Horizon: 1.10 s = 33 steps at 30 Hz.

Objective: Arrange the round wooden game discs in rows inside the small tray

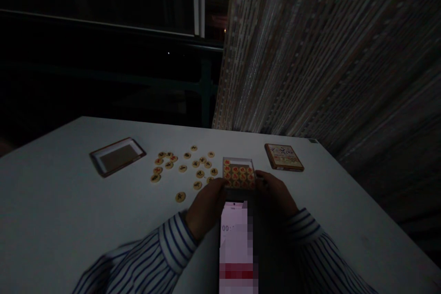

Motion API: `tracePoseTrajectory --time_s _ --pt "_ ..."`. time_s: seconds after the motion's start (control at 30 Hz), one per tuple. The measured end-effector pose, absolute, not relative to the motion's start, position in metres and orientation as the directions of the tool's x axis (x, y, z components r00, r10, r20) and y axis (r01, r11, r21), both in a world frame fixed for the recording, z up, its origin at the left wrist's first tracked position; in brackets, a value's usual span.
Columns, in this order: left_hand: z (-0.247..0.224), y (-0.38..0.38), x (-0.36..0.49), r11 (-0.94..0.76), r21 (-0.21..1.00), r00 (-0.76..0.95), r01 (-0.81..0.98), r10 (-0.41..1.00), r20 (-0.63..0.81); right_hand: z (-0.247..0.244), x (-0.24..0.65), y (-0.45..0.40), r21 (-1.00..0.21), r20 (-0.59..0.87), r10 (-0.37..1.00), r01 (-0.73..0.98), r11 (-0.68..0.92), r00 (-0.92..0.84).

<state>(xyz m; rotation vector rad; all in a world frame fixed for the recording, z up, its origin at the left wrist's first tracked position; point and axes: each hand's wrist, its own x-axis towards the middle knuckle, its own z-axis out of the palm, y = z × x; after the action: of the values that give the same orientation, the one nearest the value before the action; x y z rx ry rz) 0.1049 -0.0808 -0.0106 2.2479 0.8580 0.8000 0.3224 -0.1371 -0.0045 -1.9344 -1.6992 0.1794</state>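
A small open box (237,160) with rows of round red-marked pieces (242,177) inside stands in the middle, between my hands. My left hand (207,204) grips its near left corner with fingers closed. My right hand (275,191) is closed on the box's right side. The back part of the box shows bare bottom. Left of it, several loose round wooden pieces (182,168) lie scattered on the white table (138,220), most with dark markings and some with red. A few pieces lie close beside my left hand.
An open, shallow box part (118,156) lies at the left. A printed box or lid (284,156) lies at the right. A lit phone (236,243) is in front of me, between my forearms. Behind the table hang string curtains (275,55) beside a dark window.
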Motion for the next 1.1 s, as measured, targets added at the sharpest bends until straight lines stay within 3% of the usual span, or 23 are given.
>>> tracePoseTrajectory --time_s 0.27,0.6,0.87,1.1 --pt "0.011 -0.076 0.094 -0.629 0.679 0.501 0.378 0.756 0.422 -0.003 0.321 -0.137 -0.422 0.330 0.920 0.905 -0.058 0.213" --pt "0.039 -0.028 0.046 -0.533 0.667 0.337 0.520 0.846 0.413 -0.004 0.321 -0.136 -0.347 0.420 0.887 0.937 -0.036 0.190" --pt "0.027 0.007 -0.012 -0.348 0.708 0.092 0.614 0.923 0.374 0.004 0.329 -0.137 -0.362 0.483 0.844 0.931 -0.052 0.235" --pt "0.006 0.021 -0.037 -0.217 0.634 0.014 0.742 0.951 0.309 0.032 0.312 -0.120 -0.331 0.513 0.846 0.943 0.037 0.147"
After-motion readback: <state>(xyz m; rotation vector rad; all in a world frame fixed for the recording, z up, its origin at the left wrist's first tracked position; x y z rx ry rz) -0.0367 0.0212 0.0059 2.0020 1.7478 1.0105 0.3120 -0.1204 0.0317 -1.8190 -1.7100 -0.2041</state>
